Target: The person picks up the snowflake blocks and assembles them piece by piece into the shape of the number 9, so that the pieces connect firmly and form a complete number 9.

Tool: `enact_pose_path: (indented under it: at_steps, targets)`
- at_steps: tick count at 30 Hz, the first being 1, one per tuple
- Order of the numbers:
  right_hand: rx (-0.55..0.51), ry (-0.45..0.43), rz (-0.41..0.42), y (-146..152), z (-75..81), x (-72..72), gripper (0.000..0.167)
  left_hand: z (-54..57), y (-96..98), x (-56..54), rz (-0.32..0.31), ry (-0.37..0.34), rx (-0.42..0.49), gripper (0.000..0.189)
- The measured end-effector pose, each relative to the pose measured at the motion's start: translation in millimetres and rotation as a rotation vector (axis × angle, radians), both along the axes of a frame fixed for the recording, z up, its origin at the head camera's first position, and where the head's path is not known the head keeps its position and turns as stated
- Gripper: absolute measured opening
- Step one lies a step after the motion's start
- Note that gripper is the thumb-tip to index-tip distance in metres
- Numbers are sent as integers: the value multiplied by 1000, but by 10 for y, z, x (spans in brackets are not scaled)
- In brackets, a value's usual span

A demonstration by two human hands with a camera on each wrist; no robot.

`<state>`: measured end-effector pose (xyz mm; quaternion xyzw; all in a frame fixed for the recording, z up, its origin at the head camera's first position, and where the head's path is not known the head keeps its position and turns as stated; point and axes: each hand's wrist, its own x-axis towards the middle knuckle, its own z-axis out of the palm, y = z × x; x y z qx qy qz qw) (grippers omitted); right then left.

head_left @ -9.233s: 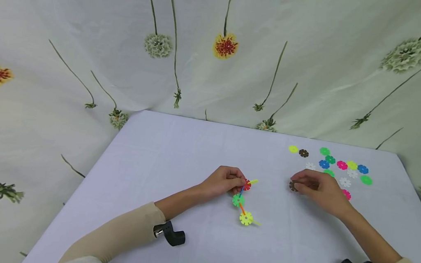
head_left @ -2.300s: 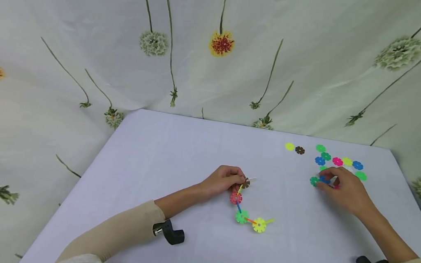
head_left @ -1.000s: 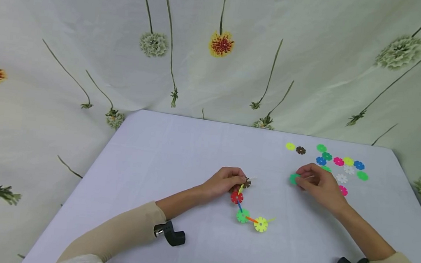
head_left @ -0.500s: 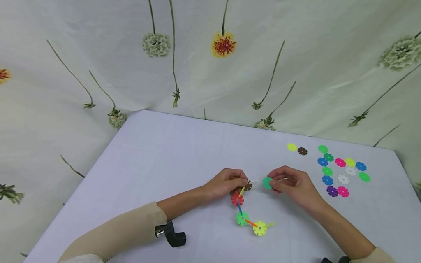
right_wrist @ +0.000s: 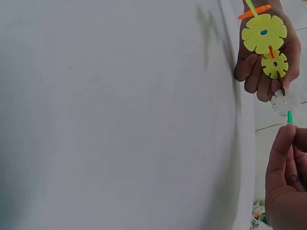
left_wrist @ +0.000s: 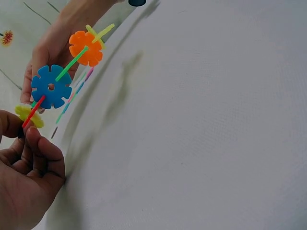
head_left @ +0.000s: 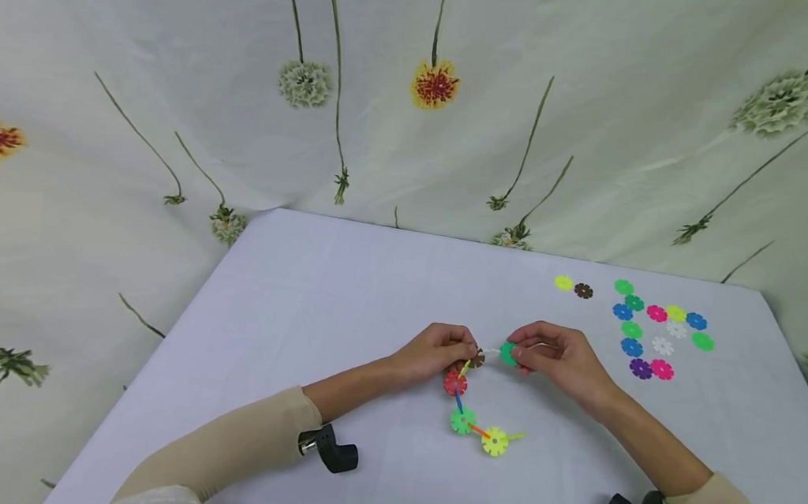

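My left hand (head_left: pixel 439 351) pinches a brown notched snowflake disc (head_left: pixel 479 359), part of an interlocked chain. Below it hang a red disc (head_left: pixel 455 382), a light green disc (head_left: pixel 463 420) and a yellow disc (head_left: pixel 494 441), joined by discs seen edge-on. A white disc (right_wrist: pixel 285 102) sticks out from the brown one towards the right. My right hand (head_left: pixel 561 361) pinches a green disc (head_left: pixel 507 353) against the white disc's edge; how deep its slot sits cannot be told. In the left wrist view, a blue disc (left_wrist: pixel 50 87) and an orange disc (left_wrist: pixel 86 49) face the camera.
Loose discs lie at the table's back right, among them a purple disc (head_left: pixel 640 369), a pink disc (head_left: pixel 662 370) and a blue disc (head_left: pixel 631 347). A yellow disc (head_left: pixel 564 283) and a brown disc (head_left: pixel 583 291) lie apart from them. A flowered cloth (head_left: pixel 384 147) hangs behind the table.
Brown and white discs have joined the chain since the oldest frame. My right hand has picked a green disc from the pile and carried it left to the white disc. The left hand stays nearly in place.
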<state>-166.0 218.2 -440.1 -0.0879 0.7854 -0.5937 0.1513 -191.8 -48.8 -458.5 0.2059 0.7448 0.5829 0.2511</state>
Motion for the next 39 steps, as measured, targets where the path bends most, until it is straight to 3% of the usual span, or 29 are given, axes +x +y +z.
enact_pose_path:
  at_steps: [12, 21, 25, 30, 39]
  targets:
    - [-15, -19, -5, -40, -47, 6, 30, -15, -10, -1, -9, 11, 15, 23]
    - [43, 36, 22, -57, 6, 22, 27, 48, 24, 10, -34, 72, -33, 20]
    - [59, 49, 20, -48, 45, 35, 26, 59, 29, -2, -48, 48, -12, 20]
    - [4, 36, 17, -31, 99, 17, 30, 42, 32, -27, -73, -1, 70, 23]
    - [-78, -15, 43, -25, 160, -38, 33, 114, 99, -35, -82, 12, 90, 24]
